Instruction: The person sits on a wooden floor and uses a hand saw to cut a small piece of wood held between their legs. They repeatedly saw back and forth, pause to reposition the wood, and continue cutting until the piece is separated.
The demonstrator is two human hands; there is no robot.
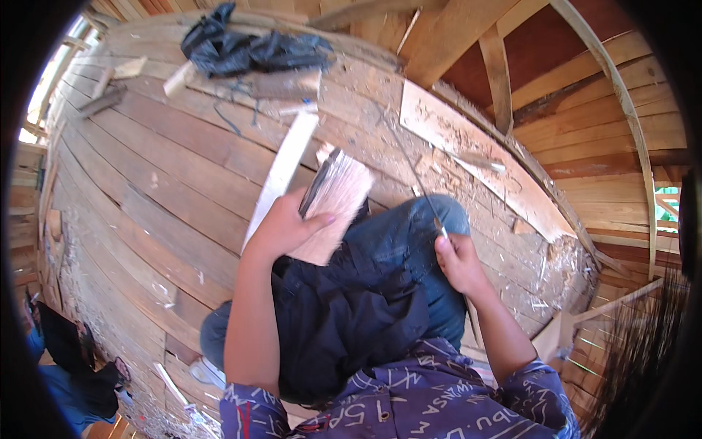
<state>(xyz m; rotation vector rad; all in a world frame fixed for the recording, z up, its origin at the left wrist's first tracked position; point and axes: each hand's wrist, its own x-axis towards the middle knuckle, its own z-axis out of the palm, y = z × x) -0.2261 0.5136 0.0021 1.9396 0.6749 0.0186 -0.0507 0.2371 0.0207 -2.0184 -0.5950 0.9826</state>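
My left hand is wrapped round a flat piece of pale wood with a dark strip along its left edge. The wood is tilted above my lap, and its right edge is smeared by motion. Over my right knee, my right hand is closed on the pale end of a long, thin, dark rod-like tool. The tool slants away to the upper left, clear of the wood; its exact kind does not show. Dark cloth lies across my lap.
A long white strip lies on the plank floor beyond my left hand. A black plastic bag is farther off. At right, a pale board lies among wood shavings. Another person's dark clothing shows at lower left.
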